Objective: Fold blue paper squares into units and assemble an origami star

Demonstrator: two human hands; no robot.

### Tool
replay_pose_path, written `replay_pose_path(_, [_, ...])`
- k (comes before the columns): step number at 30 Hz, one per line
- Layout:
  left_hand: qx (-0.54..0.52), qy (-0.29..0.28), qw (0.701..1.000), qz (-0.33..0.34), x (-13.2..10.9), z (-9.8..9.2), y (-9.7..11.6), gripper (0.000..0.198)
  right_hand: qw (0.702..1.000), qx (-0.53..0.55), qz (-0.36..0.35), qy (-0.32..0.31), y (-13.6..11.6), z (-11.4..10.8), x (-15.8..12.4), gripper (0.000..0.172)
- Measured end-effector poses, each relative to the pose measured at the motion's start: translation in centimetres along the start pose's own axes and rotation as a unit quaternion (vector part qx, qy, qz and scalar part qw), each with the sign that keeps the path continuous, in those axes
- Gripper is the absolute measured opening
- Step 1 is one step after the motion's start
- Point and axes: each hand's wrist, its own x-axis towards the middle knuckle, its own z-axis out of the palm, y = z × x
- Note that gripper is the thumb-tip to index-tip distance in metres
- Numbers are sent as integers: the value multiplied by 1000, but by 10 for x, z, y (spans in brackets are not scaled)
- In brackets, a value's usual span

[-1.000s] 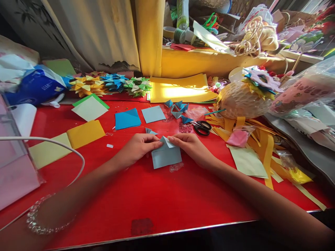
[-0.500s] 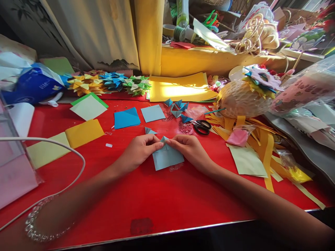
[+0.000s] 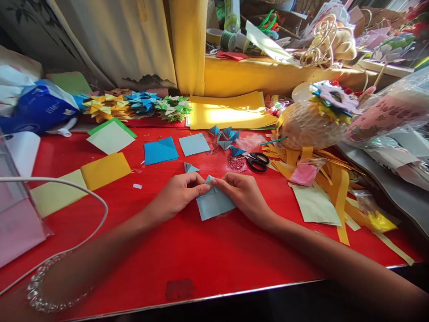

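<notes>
A light-blue sheet of paper, partly folded to a point at its top, is held over the red table. My left hand pinches the left side of that fold. On the other side, my right hand has its thumb and fingers closed on the paper near the same point. The fingertips hide part of the crease. Just beyond my left hand lies a small folded blue paper piece. Several more folded blue pieces sit farther back, beside a square light-blue stack and a darker blue stack.
Black-handled scissors lie beyond my right hand. Yellow paper strips and a pale green sheet spread at the right. Yellow squares are at the left, near a white cable. Folded paper rings line the back.
The camera view has shifted slightly. Both hands keep their pinch on the light-blue paper, whose lower edge sits a touch lower in view.
</notes>
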Motion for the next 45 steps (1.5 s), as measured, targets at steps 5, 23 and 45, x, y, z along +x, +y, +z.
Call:
replay_pose_path(5, [-5,-42,999,-4,1,-3,5,27,1000,-6,8,0,0,0,1,42])
replay_pose_path(23, [49,81,995,42,-2,-3,9,27,985,64,35,-158,-4,-12,12,35])
replay_pose_path(45, [31,-5,999,-4,3,-6,5,28,995,47,50,-72,1,-5,6,39])
